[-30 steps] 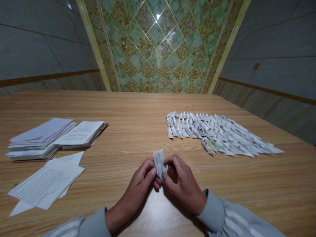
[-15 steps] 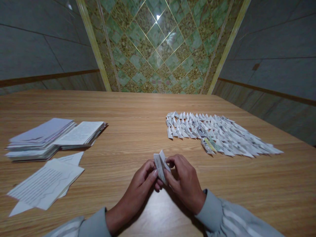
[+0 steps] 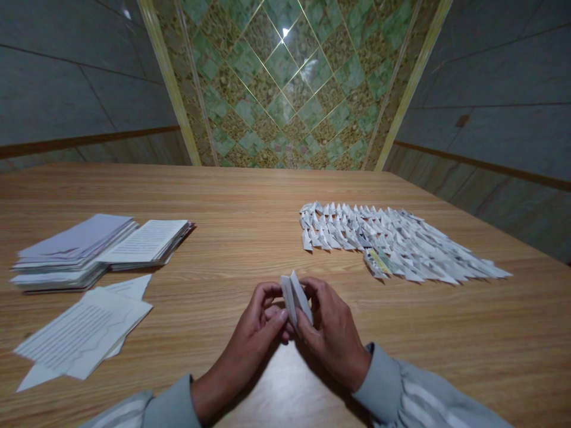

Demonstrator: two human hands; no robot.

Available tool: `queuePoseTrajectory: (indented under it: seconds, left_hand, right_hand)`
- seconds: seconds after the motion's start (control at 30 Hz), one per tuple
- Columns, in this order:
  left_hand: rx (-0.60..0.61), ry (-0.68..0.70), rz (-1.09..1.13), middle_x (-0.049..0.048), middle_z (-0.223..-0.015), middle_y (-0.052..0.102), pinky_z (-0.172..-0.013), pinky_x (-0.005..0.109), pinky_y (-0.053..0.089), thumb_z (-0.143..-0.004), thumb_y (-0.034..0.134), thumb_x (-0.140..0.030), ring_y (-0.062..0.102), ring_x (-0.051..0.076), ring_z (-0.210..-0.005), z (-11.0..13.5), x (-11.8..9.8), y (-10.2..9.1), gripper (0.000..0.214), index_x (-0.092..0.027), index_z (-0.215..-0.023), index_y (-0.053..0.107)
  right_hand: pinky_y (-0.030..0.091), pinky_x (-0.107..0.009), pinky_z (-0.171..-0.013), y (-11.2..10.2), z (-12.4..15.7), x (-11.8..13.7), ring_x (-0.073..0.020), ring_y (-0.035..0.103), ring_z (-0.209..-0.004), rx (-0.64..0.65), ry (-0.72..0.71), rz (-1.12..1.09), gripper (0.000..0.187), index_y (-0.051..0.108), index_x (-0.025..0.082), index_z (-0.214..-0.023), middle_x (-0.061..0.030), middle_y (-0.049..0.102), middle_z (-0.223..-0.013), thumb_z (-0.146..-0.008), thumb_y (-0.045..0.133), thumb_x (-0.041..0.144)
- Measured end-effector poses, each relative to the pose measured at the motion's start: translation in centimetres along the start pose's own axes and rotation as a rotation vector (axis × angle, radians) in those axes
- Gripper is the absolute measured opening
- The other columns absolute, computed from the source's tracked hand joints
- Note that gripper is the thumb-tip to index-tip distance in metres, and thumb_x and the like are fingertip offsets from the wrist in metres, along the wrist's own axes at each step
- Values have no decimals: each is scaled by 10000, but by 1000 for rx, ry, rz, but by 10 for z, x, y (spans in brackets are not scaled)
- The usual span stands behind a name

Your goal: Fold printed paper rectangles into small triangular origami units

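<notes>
Toward the left edge of the wooden table (image 3: 250,196) lies a stack of printed pages (image 3: 75,252), fanned in two overlapping piles, and nearer the person, by the near left corner, a few loose sheets (image 3: 84,333) lie flat with torn or cut edges. Near the middle of the near edge the left hand (image 3: 263,324) comes in from a grey sleeve (image 3: 169,407). Its fingers are curled, and thumb and forefinger pinch the left face of a small folded paper piece (image 3: 297,296). That piece stands between the two hands, just above the tabletop. Its long axis is nearly upright, with the top leaning a little away from the person, and its two flaps are parted into a narrow V at the top. The right hand (image 3: 332,327) pinches its right face in the same way, fingers bent around the far side, so both hands are equally close and meet at its lower half. Whether its bottom touches the wood cannot be told, as the fingers hide it. Well apart, toward the far right of the table, many similar folded pieces (image 3: 392,244) lie in close rows, the band running out toward the right edge.
</notes>
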State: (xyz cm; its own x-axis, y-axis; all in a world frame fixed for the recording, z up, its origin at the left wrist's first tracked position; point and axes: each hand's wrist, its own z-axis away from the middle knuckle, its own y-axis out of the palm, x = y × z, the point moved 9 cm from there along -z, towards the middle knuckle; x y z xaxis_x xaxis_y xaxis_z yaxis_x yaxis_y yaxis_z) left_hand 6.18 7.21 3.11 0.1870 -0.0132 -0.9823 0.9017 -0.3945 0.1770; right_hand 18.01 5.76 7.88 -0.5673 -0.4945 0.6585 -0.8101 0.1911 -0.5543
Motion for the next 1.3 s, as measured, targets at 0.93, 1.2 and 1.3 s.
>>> queuePoseTrajectory:
  seconds: [0.93, 1.2, 1.3]
  left_hand:
    - [-113, 166, -93, 39, -1043, 644, -843, 276, 470, -824, 661, -183, 596, 210, -1005, 0, -17, -16, 48, -217, -848, 639]
    - [-108, 119, -127, 22, -865, 636, -781, 280, 468, -839, 642, -217, 589, 195, -863, 0, -14, -14, 29, -201, -864, 637]
    - [-126, 87, -139, 6, -824, 626, -747, 265, 465, -845, 643, -240, 580, 180, -816, 0, -12, -14, 49, -204, -874, 627]
  right_hand:
    - [490, -374, -768, 3, 5, 3, -239, 583, -887, -12, -69, 87, 467, 451, 206, -1226, -71, 615, -996, -802, 601, 84]
    - [422, -364, -781, 8, 4, 20, -217, 559, -853, 67, -217, 77, 342, 513, 201, -1134, -49, 629, -946, -833, 544, 42]
    - [409, -365, -783, 7, 4, 22, -216, 544, -845, 66, -227, 71, 311, 516, 188, -1128, -52, 621, -938, -848, 548, 57]
